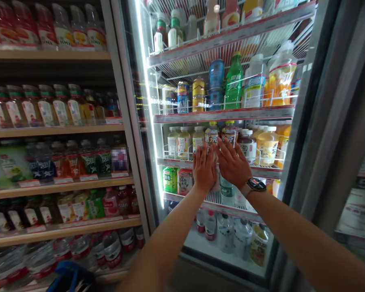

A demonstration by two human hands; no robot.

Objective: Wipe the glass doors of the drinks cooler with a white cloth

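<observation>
Both my arms reach forward toward a lit drinks fridge [223,112]. My left hand [204,168] is raised with its fingers stretched out and nothing in it. Close beside it, my right hand [233,162] is also flat and holds nothing; a dark watch [256,184] is on that wrist. Reflections suggest a glass pane in front of the shelves, but whether my palms touch it I cannot tell. Behind my fingertips stand brown tea bottles with yellow caps [230,130]. Below my hands, a clear bottle with a green label [226,190] is partly hidden.
To the left, wooden shelves [63,181] carry rows of bottled drinks. A blue bag-like object [69,275] is at the lower left. Upper fridge shelves hold cans [198,95] and a green soda bottle [234,81]. A grey frame [331,113] borders the fridge at right.
</observation>
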